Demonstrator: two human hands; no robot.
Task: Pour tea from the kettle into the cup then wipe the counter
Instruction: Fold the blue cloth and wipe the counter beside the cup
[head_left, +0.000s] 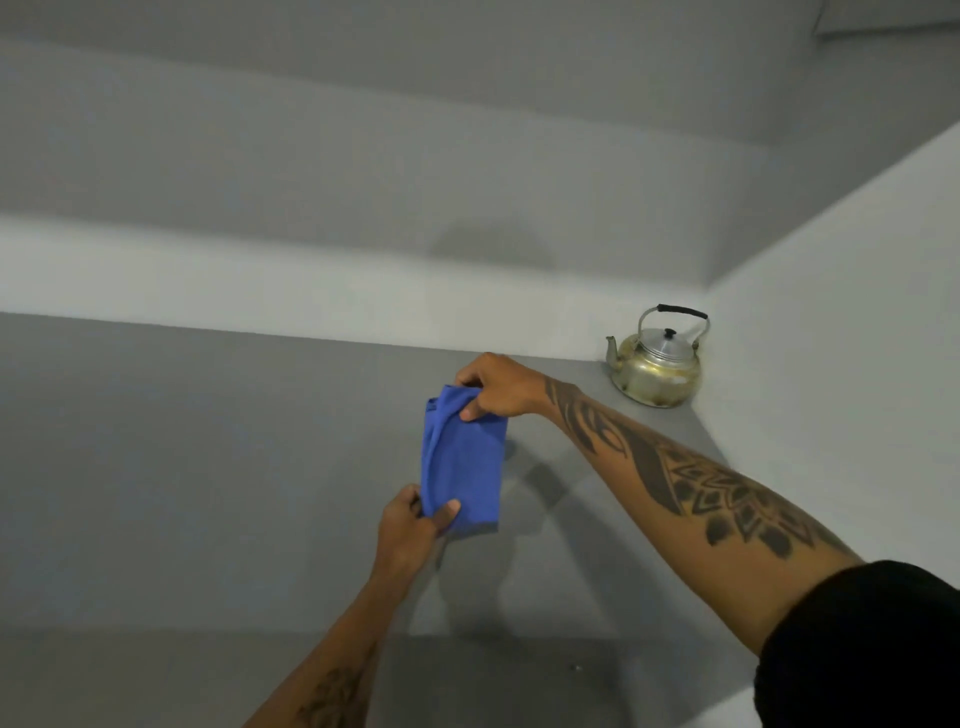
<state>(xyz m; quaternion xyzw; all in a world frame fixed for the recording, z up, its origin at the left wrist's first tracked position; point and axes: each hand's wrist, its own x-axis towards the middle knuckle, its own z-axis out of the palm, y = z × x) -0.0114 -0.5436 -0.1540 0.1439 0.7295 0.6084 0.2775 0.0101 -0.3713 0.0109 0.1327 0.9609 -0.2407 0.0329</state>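
Head view gives us both hands up over the grey bench (208, 467), and between them hangs a blue cloth (462, 462), folded into a tall narrow strip. Right hand (501, 387) has the top end, at twelve o'clock of the cloth, thumb and fingers pinched tight on the bunched fabric. Left hand (410, 525) is down at six o'clock, thumb (447, 512) pressed flat on the front face and the fingers wrapped behind the lower left corner, so that one is pinching too. Cloth is stretched between the two grips and looks to be off the bench; its shadow falls on the surface toward four o'clock.

Over at two o'clock from the cloth, tucked right into the corner where the walls meet, sits the kettle (655, 366): dull brassy metal, silver lid with a black knob, bail handle standing upright with a black grip, spout pointing to nine o'clock. It is well apart from both hands. Right forearm, heavily tattooed, crosses in front of it from a black sleeve (862, 649) at the lower right. No cup shows from this angle.
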